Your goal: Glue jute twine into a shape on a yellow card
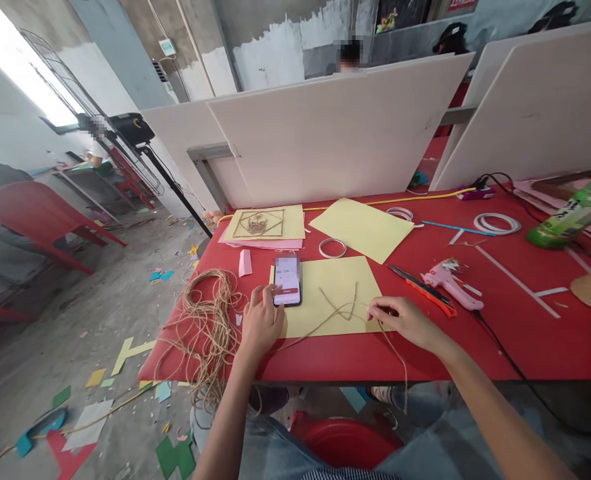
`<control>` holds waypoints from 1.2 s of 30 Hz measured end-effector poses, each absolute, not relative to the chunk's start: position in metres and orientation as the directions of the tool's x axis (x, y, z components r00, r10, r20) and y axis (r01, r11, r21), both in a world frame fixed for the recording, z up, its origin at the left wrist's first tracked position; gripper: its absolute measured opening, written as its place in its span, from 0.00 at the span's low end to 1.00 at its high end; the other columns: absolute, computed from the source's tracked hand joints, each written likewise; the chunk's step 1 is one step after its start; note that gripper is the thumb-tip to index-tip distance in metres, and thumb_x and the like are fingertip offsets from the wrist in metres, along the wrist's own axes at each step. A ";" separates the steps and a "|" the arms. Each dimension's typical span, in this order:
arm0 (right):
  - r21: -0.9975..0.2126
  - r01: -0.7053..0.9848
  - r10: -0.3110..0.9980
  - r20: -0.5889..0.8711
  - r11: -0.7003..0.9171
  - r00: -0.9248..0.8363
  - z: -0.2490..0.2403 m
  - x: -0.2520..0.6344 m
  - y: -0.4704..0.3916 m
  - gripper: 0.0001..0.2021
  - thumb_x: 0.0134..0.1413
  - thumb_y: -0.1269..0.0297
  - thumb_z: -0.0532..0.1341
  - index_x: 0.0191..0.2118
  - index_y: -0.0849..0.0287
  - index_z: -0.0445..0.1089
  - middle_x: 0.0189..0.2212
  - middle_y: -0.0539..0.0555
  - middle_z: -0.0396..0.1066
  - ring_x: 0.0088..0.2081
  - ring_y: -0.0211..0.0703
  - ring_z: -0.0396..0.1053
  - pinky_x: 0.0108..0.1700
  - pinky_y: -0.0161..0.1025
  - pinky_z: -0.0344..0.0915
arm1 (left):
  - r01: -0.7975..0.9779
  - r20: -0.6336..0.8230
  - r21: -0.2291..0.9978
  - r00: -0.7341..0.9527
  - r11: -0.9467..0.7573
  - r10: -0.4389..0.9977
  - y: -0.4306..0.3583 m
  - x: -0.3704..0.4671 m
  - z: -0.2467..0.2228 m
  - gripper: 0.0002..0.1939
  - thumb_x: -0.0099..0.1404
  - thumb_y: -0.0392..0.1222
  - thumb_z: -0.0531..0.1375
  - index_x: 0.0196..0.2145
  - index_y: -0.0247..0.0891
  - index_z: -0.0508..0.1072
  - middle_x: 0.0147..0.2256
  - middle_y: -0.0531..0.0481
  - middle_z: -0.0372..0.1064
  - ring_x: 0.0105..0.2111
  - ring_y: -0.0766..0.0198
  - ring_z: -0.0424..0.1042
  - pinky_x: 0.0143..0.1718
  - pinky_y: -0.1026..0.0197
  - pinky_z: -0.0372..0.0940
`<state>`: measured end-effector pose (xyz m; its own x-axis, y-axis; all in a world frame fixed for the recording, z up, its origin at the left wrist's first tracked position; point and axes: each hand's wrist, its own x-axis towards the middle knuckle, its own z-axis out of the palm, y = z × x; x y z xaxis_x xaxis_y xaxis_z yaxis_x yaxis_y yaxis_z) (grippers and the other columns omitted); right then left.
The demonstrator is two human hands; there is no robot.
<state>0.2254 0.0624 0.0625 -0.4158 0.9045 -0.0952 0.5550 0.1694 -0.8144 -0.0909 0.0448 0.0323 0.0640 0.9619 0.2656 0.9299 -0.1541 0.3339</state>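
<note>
My left hand [262, 320] reaches over a smartphone [288, 280], fingers spread, with a fingertip at the lower part of its lit timer screen. The phone lies on the left part of a yellow sheet of paper [332, 272]. At the sheet's right edge, my right hand [402, 321] pinches jute twine [346, 311]. The twine crosses in loose loops on the paper, and one strand hangs over the table edge. A tangled heap of twine [208, 313] sits left of my left hand. Right of my right hand lies an orange utility knife [425, 292].
A pink glue gun [452, 283] with a black cord rests beside the knife on the red table [515, 340]. Behind are a twine picture [258, 225], another yellow sheet [365, 227], tape rolls and white boards [325, 133]. A green bottle [570, 213] lies right. Paper scraps litter the floor.
</note>
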 end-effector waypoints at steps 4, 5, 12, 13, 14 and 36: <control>-0.859 0.483 0.910 -0.053 0.168 -0.411 0.069 0.218 0.061 0.20 0.60 0.48 0.54 0.29 0.57 0.73 0.27 0.52 0.71 0.32 0.43 0.66 0.33 0.38 0.59 | 0.831 0.355 0.509 0.034 -0.224 0.934 0.044 -0.078 0.043 0.16 0.70 0.43 0.48 0.51 0.36 0.66 0.47 0.40 0.71 0.53 0.48 0.62 0.51 0.47 0.62; -0.873 0.458 0.911 -0.037 0.171 -0.411 0.071 0.215 0.061 0.20 0.60 0.48 0.54 0.29 0.57 0.73 0.27 0.52 0.70 0.32 0.42 0.65 0.33 0.37 0.59 | 0.770 0.359 0.586 0.034 -0.254 0.933 0.043 -0.070 0.047 0.16 0.70 0.44 0.48 0.50 0.36 0.67 0.46 0.40 0.71 0.52 0.50 0.64 0.52 0.48 0.62; -0.935 0.291 0.913 0.071 0.201 -0.401 0.081 0.185 0.062 0.20 0.59 0.48 0.56 0.27 0.58 0.72 0.28 0.52 0.68 0.31 0.40 0.65 0.35 0.37 0.60 | 0.162 0.139 0.965 0.341 -0.204 0.930 0.047 0.007 0.069 0.22 0.72 0.54 0.48 0.52 0.37 0.68 0.46 0.42 0.72 0.47 0.56 0.70 0.51 0.56 0.61; -0.939 0.270 0.918 0.097 0.212 -0.385 0.080 0.183 0.062 0.21 0.59 0.48 0.57 0.25 0.58 0.71 0.27 0.51 0.67 0.31 0.39 0.65 0.35 0.37 0.61 | 0.109 0.121 0.980 0.341 -0.167 0.932 0.049 0.015 0.067 0.23 0.71 0.56 0.48 0.51 0.36 0.69 0.42 0.43 0.73 0.43 0.57 0.71 0.49 0.57 0.62; -0.941 0.252 0.926 0.127 0.226 -0.356 0.079 0.181 0.063 0.21 0.59 0.48 0.57 0.25 0.58 0.70 0.26 0.51 0.66 0.30 0.39 0.65 0.35 0.37 0.61 | 0.048 0.097 0.992 0.333 -0.119 0.938 0.050 0.021 0.064 0.24 0.70 0.58 0.49 0.49 0.36 0.70 0.39 0.44 0.74 0.41 0.57 0.71 0.47 0.57 0.62; 0.086 0.991 0.932 0.356 -0.103 0.066 0.053 0.247 0.071 0.18 0.65 0.63 0.51 0.49 0.65 0.74 0.43 0.67 0.68 0.48 0.62 0.62 0.34 0.44 0.62 | -0.219 -0.173 0.949 0.241 0.227 0.955 0.042 0.016 0.033 0.32 0.54 0.73 0.59 0.23 0.40 0.53 0.19 0.62 0.43 0.17 0.74 0.43 0.18 0.69 0.45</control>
<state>0.2472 0.0714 0.0532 0.0657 0.9322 0.3560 0.9910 -0.1027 0.0858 0.0164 0.0421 0.0327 0.2409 0.9550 -0.1730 -0.2193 0.2272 0.9488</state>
